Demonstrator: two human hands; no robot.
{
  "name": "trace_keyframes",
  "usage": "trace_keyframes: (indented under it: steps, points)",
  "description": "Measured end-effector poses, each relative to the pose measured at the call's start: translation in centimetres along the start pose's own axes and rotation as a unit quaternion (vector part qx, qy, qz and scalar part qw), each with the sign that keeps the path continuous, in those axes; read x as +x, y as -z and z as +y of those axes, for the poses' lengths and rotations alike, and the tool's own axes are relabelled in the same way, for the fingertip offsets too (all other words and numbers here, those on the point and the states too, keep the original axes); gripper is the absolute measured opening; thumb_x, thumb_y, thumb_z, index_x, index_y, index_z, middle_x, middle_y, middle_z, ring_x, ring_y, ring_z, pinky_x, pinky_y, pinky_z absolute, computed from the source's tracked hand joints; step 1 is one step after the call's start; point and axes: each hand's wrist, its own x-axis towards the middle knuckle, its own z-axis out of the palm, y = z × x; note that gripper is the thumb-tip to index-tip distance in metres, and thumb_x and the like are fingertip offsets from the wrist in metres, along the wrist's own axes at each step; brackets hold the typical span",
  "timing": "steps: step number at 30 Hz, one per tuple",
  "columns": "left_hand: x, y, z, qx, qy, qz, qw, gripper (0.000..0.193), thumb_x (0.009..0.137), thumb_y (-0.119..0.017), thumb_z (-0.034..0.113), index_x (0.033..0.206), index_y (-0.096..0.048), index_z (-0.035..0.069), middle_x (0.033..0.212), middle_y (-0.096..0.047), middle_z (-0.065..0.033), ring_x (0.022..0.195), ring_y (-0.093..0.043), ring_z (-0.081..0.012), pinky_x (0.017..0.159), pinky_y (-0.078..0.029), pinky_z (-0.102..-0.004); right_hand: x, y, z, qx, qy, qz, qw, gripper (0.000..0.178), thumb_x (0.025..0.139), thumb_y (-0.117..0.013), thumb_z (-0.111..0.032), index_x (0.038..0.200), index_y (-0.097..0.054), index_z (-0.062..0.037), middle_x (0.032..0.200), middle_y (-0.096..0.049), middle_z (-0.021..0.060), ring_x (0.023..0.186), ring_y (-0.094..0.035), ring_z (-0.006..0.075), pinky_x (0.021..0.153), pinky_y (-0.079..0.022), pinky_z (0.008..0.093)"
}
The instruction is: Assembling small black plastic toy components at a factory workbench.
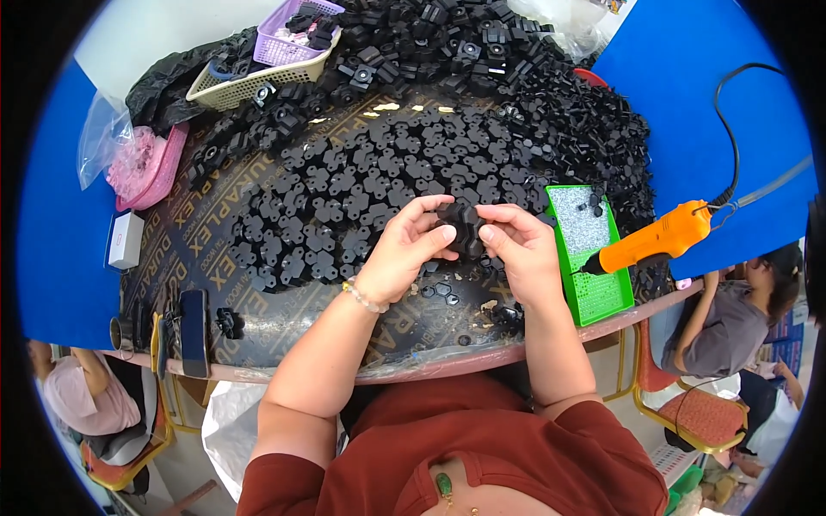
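Note:
Above the dark table (344,327), a black molded plastic part (462,230) is pinched between my two hands. My left hand (404,249), with a beaded bracelet at the wrist, has its thumb and fingers closed on the part's left side. On the other side, my right hand (527,258) grips it by thumb and fingertips. My fingers cover some of its edges. Beyond the hands, many flat black plastic pieces (335,211) lie spread in a layer. Just below the hands are a few small hexagonal pieces (442,290).
A green tray (626,297) with small screws stands right of my right hand; an orange electric screwdriver (658,236) hangs over it. Black parts (413,52) are heaped at the back. Baskets (249,88) stand far left, a phone (194,331) near left. Other people sit on both sides.

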Motion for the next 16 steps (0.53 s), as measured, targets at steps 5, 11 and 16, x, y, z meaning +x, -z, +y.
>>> trace_keyframes:
  steps: [5, 11, 16]
  points:
    - [-0.5, 0.1, 0.4, -0.021, 0.003, 0.014, 1.0, 0.042, 0.096, -0.064, 0.015, 0.136, -0.05, 0.009, 0.125, -0.062, -0.008, 0.113, -0.06, -0.0161, 0.091, -0.051, -0.0314, -0.4, -1.8, -0.4, -0.101, 0.07, 0.008, 0.992, 0.041, 0.082, -0.071, 0.007, 0.121, -0.063, -0.0011, 0.124, -0.049, 0.006, 0.079, -0.055, 0.0062, 0.068, -0.049, 0.0191]
    - [-3.3, 0.7, 4.2, 0.144, -0.159, 0.081, 0.973, 0.043, 0.081, -0.073, -0.003, 0.119, -0.055, 0.01, 0.126, -0.05, -0.0044, 0.114, -0.054, -0.0159, 0.089, -0.052, -0.0285, -2.1, -1.5, -2.6, -0.201, 0.115, 0.012, 0.973, 0.044, 0.083, -0.07, 0.005, 0.126, -0.06, 0.0, 0.129, -0.05, 0.0114, 0.08, -0.058, 0.0093, 0.07, -0.051, 0.0217]
    - [-7.8, 11.8, 12.1, 0.455, -0.198, 0.331, 0.803, 0.054, 0.076, -0.071, 0.006, 0.125, -0.048, 0.012, 0.115, -0.058, -0.0072, 0.113, -0.056, -0.0192, 0.1, -0.045, -0.0328, -2.9, 1.4, -3.0, -0.215, 0.141, 0.003, 0.966, 0.044, 0.085, -0.066, 0.006, 0.127, -0.06, -0.0013, 0.133, -0.05, 0.0114, 0.085, -0.059, 0.0099, 0.073, -0.052, 0.0227]
